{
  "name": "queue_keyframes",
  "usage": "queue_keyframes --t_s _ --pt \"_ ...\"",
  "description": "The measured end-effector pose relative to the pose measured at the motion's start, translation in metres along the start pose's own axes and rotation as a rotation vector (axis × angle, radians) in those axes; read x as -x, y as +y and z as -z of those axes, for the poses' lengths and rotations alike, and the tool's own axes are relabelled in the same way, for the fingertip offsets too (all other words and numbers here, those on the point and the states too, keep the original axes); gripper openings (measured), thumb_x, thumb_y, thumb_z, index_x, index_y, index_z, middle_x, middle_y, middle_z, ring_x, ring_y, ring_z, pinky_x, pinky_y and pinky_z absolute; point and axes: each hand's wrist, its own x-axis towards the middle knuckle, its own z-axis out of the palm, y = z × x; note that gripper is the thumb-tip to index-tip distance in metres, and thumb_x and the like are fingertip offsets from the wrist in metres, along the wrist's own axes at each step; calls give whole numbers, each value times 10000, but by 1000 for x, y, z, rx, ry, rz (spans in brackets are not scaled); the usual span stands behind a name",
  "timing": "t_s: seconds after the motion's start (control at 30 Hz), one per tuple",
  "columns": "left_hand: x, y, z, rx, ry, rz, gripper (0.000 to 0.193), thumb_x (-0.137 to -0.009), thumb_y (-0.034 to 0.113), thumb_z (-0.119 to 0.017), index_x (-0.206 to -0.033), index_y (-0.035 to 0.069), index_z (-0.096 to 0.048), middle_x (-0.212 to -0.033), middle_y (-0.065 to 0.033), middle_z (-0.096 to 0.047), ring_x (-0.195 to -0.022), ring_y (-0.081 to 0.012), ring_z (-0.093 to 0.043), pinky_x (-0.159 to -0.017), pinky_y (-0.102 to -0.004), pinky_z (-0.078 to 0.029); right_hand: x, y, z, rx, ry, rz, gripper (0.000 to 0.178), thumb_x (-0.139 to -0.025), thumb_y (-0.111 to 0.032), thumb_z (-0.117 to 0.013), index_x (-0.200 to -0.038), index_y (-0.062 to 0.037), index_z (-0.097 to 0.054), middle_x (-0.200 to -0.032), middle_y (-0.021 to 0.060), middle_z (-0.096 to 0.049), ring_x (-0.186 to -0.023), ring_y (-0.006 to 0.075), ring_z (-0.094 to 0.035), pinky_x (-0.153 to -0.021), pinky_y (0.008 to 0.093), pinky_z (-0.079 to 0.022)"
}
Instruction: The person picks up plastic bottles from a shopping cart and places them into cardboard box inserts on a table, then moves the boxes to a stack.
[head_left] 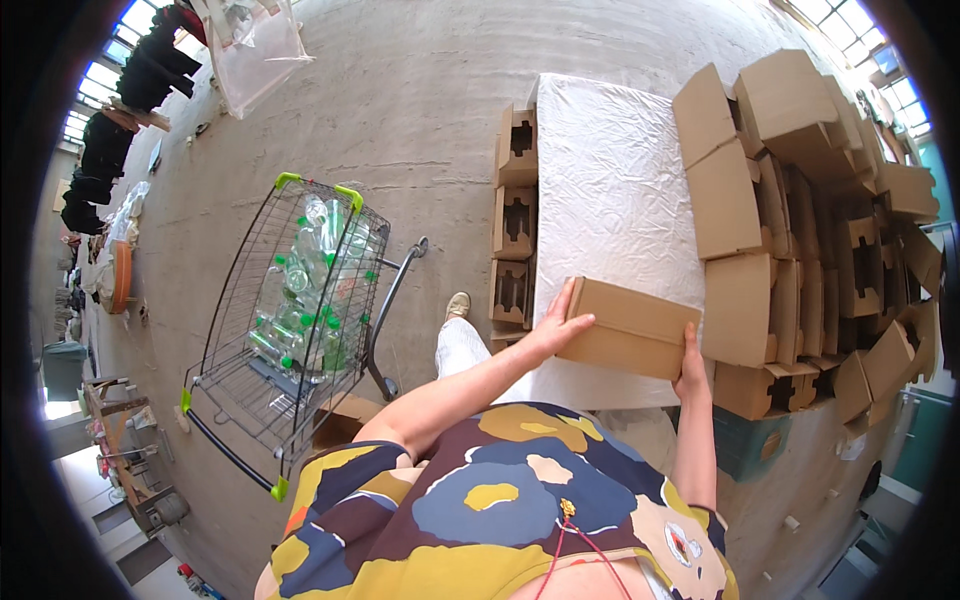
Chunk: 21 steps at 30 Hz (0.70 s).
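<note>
A brown cardboard box (632, 328) is held between my two hands above the near end of a table covered with a white cloth (615, 170). My left hand (562, 325) presses against its left end, thumb lying on the upper face. At the opposite end my right hand (692, 362) grips the side, its fingers partly hidden by the box. The face turned up to me looks closed, with a crease running along its length.
Left of me stands a shopping cart (240, 375) holding clear plastic bottles with green caps (300, 280). Several cardboard boxes (514, 218) line the table's left side. Many more boxes (740, 200) are stacked at the right, above a green crate (750, 445). Clear plastic sheeting (255, 50) appears far left.
</note>
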Motion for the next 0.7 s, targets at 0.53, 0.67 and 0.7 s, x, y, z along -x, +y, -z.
queue_keyframes --t_s 0.53,0.67,0.7 --pt "1 107 303 -123 35 -93 811 -827 332 -732 -1505 84 -363 -1544 -188 -321 -1441 -295 -305 -1169 -404 -264 -28 75 -310 -249 103 48 763 -975 -611 -426 -1503 -75 -300 -1501 84 -403 -1376 223 -385 -1131 392 -336" --pt "-39 98 340 -231 5 -59 770 -812 325 -756 -1467 85 -430 -1495 -152 -415 -1403 -277 -376 -1158 -386 -294 -61 102 -342 -342 83 -11 726 -988 -585 -419 -1499 -81 -306 -1488 66 -406 -1371 224 -382 -1128 395 -324" --pt "-52 89 347 -220 -8 -40 760 -809 316 -759 -1460 86 -441 -1488 -148 -426 -1396 -273 -389 -1156 -382 -300 -71 106 -346 -367 76 -46 723 -988 -585 -421 -1498 -86 -308 -1481 62 -411 -1364 223 -389 -1120 397 -333"
